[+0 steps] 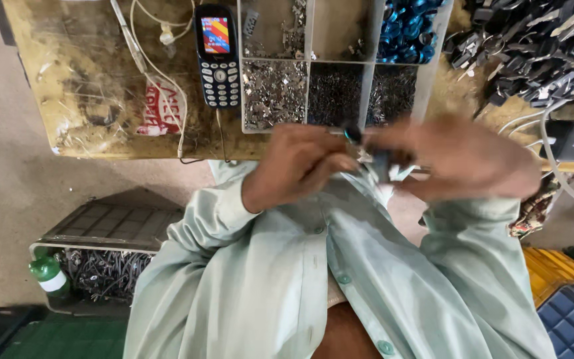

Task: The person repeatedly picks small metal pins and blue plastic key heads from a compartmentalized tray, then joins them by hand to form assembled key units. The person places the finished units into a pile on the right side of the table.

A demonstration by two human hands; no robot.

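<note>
**Both hands closed on a small part at the middle of the frame**

Right now my left hand and my right hand meet just below the table edge, at the centre of the frame. Between them I pinch a small dark part with a blue-green ring at its top; it is blurred, so I cannot tell its exact shape. My left fingers curl in toward it from the left, my right fingers wrap it from the right, and both hands are clamped on it.

Directly above my hands sits a clear compartment tray on the worn wooden table. Its lower compartments hold silvery metal bits and dark fine pieces, and an upper right compartment holds blue rings. Just left of the tray lies a keypad phone with a lit, striped screen, and white cables loop beside it at upper left. At upper right a heap of black keys covers the table.

At lower left, on the floor, a crate holds dark metal pieces, with a green bottle at its left end. My pale green shirt sleeves fill the lower middle.
</note>
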